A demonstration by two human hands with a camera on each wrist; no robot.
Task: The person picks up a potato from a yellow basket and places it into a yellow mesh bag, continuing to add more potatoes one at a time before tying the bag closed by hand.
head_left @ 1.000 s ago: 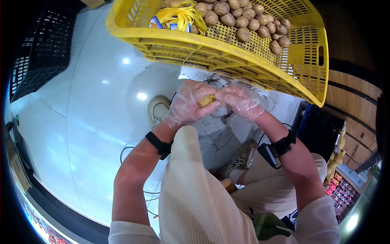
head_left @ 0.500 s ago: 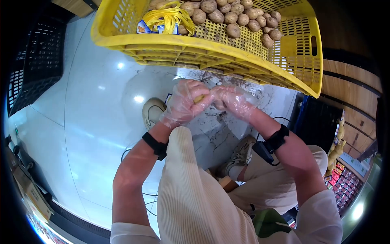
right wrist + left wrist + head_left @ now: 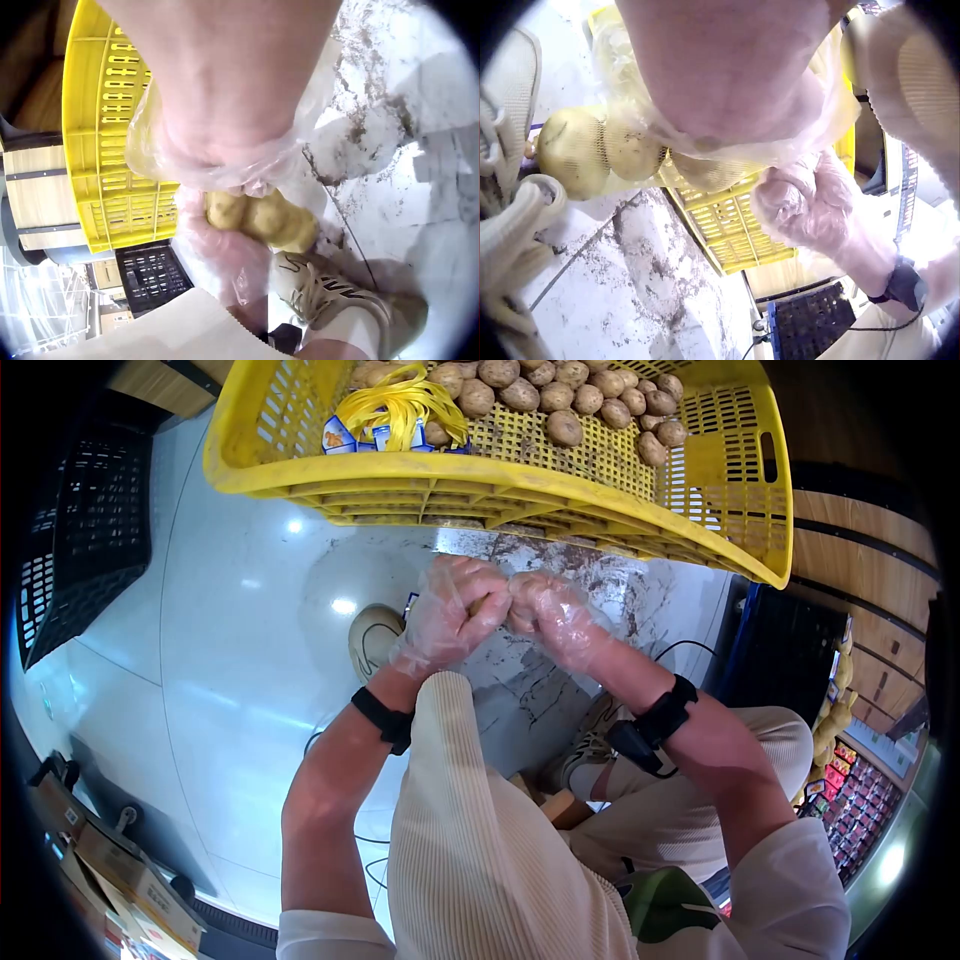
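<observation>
Both hands wear clear plastic gloves and meet in front of the knees. My left hand (image 3: 455, 610) curls round a yellow net bag of potatoes, mostly hidden by the fingers in the head view. In the left wrist view the net bag (image 3: 604, 150) shows potatoes in a row inside the mesh, which narrows toward the right hand. My right hand (image 3: 550, 615) has its fingers curled and pinches the net's end against the left thumb. The right wrist view shows the bagged potatoes (image 3: 262, 217) lying beside the left hand, above a shoe.
A yellow crate (image 3: 500, 485) ahead holds loose potatoes (image 3: 565, 428) and a bundle of yellow nets (image 3: 405, 410) with blue labels. Black crates (image 3: 95, 530) stand at the left. Dirt marks the floor (image 3: 250, 610) under the crate. Cardboard boxes (image 3: 130, 860) are at lower left.
The potato between the hands, visible a second ago, is now mostly covered by the left fingers. The right hand has drawn in closer and curled tighter; the head view has shifted slightly.
</observation>
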